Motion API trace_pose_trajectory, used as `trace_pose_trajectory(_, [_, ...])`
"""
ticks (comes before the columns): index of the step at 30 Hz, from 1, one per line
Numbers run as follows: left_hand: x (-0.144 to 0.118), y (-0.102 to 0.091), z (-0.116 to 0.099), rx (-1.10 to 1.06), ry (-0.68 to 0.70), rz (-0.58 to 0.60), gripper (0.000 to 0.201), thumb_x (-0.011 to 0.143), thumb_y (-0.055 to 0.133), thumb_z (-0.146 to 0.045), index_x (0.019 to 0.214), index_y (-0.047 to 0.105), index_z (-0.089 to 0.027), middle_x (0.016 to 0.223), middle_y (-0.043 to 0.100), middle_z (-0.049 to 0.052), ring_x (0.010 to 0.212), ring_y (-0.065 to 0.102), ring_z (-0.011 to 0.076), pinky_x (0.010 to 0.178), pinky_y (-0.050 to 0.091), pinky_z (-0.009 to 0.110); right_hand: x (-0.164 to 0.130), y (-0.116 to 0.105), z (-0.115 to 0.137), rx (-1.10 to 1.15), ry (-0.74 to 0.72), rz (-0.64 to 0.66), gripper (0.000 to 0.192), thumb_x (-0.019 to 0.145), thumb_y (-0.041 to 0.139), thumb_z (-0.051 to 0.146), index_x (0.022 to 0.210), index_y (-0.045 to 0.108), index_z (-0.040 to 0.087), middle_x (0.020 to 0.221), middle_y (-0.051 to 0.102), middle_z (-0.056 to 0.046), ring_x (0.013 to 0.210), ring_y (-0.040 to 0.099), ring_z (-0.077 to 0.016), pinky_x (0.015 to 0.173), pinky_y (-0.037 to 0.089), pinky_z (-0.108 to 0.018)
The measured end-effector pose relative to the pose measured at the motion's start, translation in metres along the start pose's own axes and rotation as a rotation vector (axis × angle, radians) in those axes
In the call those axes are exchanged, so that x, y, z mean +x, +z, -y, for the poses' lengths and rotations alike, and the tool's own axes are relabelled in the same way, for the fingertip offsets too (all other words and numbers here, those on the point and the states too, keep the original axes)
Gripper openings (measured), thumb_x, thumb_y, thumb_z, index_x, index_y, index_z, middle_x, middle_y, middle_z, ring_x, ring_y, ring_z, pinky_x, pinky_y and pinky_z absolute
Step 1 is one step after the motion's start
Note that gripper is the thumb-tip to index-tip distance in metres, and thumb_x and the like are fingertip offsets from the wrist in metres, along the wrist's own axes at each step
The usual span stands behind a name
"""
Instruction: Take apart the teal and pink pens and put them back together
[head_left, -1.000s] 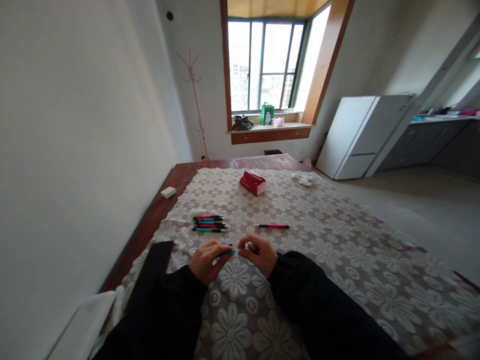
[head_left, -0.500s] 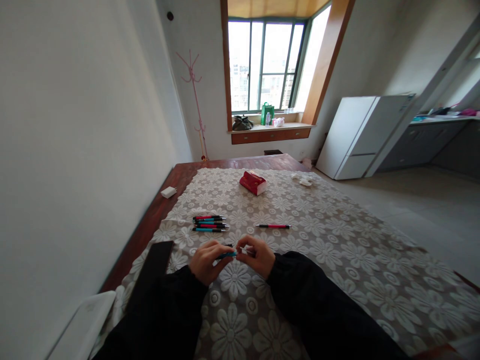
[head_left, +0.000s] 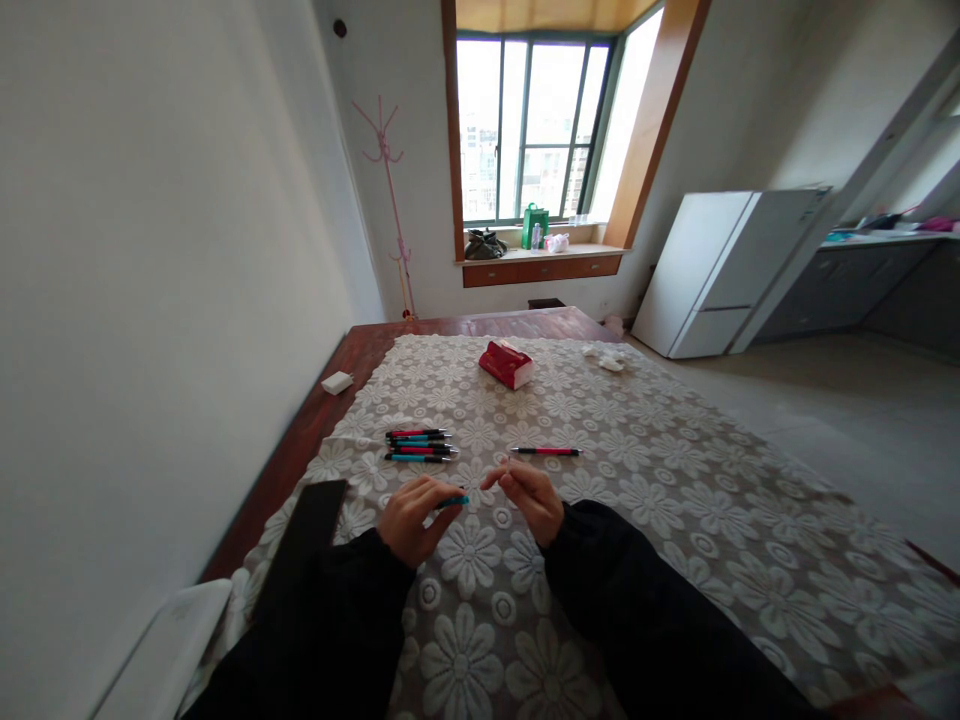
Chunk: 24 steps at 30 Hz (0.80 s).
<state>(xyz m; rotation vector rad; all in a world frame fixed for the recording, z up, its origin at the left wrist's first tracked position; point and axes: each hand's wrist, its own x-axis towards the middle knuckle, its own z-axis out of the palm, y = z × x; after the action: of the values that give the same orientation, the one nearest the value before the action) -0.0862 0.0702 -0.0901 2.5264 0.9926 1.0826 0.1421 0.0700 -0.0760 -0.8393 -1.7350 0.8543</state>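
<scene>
My left hand (head_left: 414, 520) is closed round a blue pen barrel (head_left: 454, 502), whose near part is hidden by the fingers. A short way to its right, my right hand (head_left: 531, 495) pinches something tiny and thin between thumb and fingers, too small to name. Beyond the right hand lies a red-and-black pen (head_left: 547, 451), alone on the cloth. Several red and blue pens (head_left: 418, 446) lie side by side in a group past the left hand.
A flowered tablecloth (head_left: 645, 560) covers the table. A dark flat case (head_left: 304, 535) lies by my left arm, with a white object (head_left: 169, 640) nearer. Farther off are a red tissue pack (head_left: 505, 365), a white charger (head_left: 337, 383) and crumpled tissues (head_left: 609, 360).
My right hand has moved away from the blue pen barrel, to the right and slightly farther from me, so a gap separates the hands. My left hand stays nearly in place.
</scene>
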Motion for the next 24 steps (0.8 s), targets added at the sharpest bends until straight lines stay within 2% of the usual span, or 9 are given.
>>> trace_pose_trajectory(5, [0.001,0.000,0.000,0.008,-0.004,-0.006,0.013,0.090,0.058,-0.023,0.101,0.065,-0.021,0.091,0.071,0.005,0.084,0.065,0.0176,0.077,0.052,0.031,-0.004,0.004,-0.006,0.095,0.007,-0.005,0.038,0.096,0.045,0.047,0.088,0.067,0.017,0.071,0.061,-0.003,0.065,0.055,-0.0152,0.065,0.044,-0.029])
trace_pose_trajectory(13, [-0.001,0.000,0.000,-0.014,-0.002,-0.007,0.013,0.090,0.058,-0.025,0.101,0.064,-0.021,0.088,0.070,0.005,0.081,0.065,0.0166,0.075,0.053,0.030,-0.004,0.010,0.001,0.044,-0.070,0.066,0.031,0.096,0.047,0.039,0.091,0.068,0.017,0.078,0.067,-0.006,0.073,0.063,-0.0166,0.071,0.048,-0.030])
trace_pose_trajectory(17, [-0.002,0.000,0.000,-0.013,-0.018,-0.027,0.013,0.090,0.059,-0.026,0.101,0.065,-0.022,0.087,0.070,0.005,0.081,0.066,0.0162,0.075,0.054,0.029,-0.005,0.014,-0.001,0.118,0.008,0.061,0.023,0.094,0.052,0.037,0.097,0.063,0.017,0.078,0.070,-0.005,0.072,0.067,-0.0163,0.069,0.050,-0.029])
trace_pose_trajectory(20, [-0.002,0.001,0.002,-0.010,-0.011,-0.028,0.013,0.090,0.060,-0.027,0.101,0.065,-0.022,0.087,0.070,0.005,0.082,0.066,0.0168,0.075,0.054,0.029,-0.006,0.017,-0.004,0.157,0.068,0.027,0.019,0.090,0.059,0.036,0.091,0.061,0.017,0.074,0.071,-0.004,0.069,0.068,-0.0167,0.067,0.052,-0.029])
trace_pose_trajectory(24, [-0.003,0.002,0.003,-0.025,0.031,-0.033,0.013,0.090,0.060,-0.025,0.101,0.065,-0.022,0.088,0.071,0.005,0.082,0.065,0.0169,0.075,0.053,0.030,-0.006,0.019,-0.004,0.014,0.017,0.025,0.019,0.082,0.069,0.035,0.077,0.066,0.018,0.072,0.070,-0.004,0.065,0.064,-0.0160,0.063,0.050,-0.028])
